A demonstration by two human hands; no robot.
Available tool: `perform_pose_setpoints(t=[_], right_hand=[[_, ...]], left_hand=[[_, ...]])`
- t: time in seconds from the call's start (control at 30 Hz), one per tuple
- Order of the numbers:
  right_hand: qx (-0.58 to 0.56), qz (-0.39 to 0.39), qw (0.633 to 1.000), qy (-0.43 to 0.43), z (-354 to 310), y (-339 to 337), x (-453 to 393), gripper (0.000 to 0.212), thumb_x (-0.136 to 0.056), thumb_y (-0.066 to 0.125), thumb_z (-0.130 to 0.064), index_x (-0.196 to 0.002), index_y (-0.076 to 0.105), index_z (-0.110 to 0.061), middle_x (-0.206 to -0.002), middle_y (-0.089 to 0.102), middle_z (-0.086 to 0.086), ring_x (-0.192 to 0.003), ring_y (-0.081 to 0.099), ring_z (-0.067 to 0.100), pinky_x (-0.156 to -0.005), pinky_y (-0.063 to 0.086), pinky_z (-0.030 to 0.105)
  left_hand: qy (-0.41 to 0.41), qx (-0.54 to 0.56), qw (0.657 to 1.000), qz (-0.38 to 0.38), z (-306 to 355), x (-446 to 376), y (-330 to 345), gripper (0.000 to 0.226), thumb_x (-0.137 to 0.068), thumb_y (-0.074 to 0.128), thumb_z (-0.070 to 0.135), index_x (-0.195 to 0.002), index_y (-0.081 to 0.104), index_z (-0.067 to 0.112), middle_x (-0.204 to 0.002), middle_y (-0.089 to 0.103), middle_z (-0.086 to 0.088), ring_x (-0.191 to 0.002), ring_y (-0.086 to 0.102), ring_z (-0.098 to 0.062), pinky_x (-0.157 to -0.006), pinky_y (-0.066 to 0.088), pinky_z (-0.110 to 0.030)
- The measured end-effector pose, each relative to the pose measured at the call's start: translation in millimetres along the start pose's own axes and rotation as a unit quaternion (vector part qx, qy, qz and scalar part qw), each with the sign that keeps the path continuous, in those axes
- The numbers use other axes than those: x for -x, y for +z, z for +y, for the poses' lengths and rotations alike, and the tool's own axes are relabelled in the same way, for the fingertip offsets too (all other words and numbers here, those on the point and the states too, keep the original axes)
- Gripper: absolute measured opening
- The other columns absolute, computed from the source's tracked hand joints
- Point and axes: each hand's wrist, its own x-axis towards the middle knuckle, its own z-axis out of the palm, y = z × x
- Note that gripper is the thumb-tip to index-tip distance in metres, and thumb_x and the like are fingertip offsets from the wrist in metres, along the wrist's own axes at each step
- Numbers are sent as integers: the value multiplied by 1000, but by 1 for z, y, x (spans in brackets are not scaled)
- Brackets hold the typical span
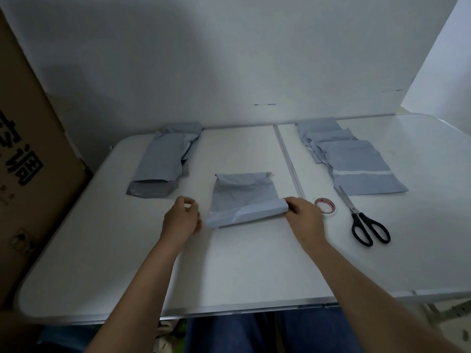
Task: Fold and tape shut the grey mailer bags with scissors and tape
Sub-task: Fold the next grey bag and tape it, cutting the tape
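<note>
Grey mailer bag (pixel 244 197) in right hand (pixel 304 217)

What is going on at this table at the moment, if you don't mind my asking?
A person is folding a grey mailer bag in the middle of the white table. The right hand pinches the bag's rolled near edge; the left hand hovers beside its other end, holding nothing. The tape roll and scissors lie untouched to the right. One pile of bags lies far left, and a taped stack lies far right.
</note>
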Motion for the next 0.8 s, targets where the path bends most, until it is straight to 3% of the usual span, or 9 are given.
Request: perform_pose_setpoints(t=[0.1,0.2,0.27,0.33,0.4,0.5,0.6,0.67,0.8], right_hand=[[-138,-29,988,63,-3,-2,1,31,-87,54,7,-88,70,-19,-87,72,3,-79,68,15,-69,56,26],[-229,-44,966,111,-4,-3,-4,31,-89,53,9,-84,71,-15,-91,72,8,-88,69,23,-76,58,32],[-257,-50,953,150,-8,-6,-6,27,-88,52,10,-86,71,-10,-89,71,8,-84,67,22,-72,57,25],[-296,-51,930,212,-12,-8,-9,20,-91,51,3,-89,70,-4,-87,69,11,-82,65,24,-66,54,23],[-328,-62,902,274,-13,-9,-13,25,-98,49,-17,-91,69,-4,-90,70,14,-83,64,25,-71,53,30],[-249,-63,925,279,-10,-6,-21,23,-94,59,-33,-89,67,-11,-95,72,13,-81,66,24,-80,54,38],[-165,-56,953,246,-16,-5,-24,9,-87,70,-21,-91,65,-14,-90,69,10,-76,60,19,-65,50,29],[-143,-57,957,246,-19,-4,-25,14,-85,71,-17,-97,65,-15,-88,65,7,-75,57,17,-59,44,24],[-157,-79,951,255,-24,-7,-24,19,-84,71,-13,-102,64,-14,-86,64,8,-67,57,15,-52,43,21]], left_hand=[[-29,23,999,-29,5,0,3,14,-97,52,25,-107,56,16,-84,70,-3,-72,67,-15,-59,48,-23],[-49,29,996,-76,5,2,5,22,-94,59,26,-112,55,14,-88,71,-7,-77,68,-18,-65,50,-26],[-55,47,994,-84,4,2,5,28,-90,65,23,-115,54,14,-90,71,-8,-81,69,-20,-73,54,-29],[-50,47,995,-73,3,3,6,34,-87,69,23,-117,54,16,-92,71,-8,-82,69,-20,-73,54,-30],[-52,61,994,-75,5,5,8,35,-86,70,22,-117,54,17,-93,70,-8,-80,69,-19,-67,53,-28],[-41,60,994,-85,9,8,14,33,-86,69,19,-116,56,17,-102,67,-9,-82,67,-19,-60,48,-23],[-33,66,994,-84,11,7,17,28,-88,65,16,-115,58,18,-106,64,-7,-80,62,-15,-53,44,-18],[-37,83,992,-88,11,6,16,28,-89,65,15,-116,59,19,-104,64,-7,-79,62,-14,-51,44,-17],[-68,126,984,-103,10,4,13,34,-88,68,16,-119,54,18,-100,67,-11,-79,66,-21,-61,54,-29]])
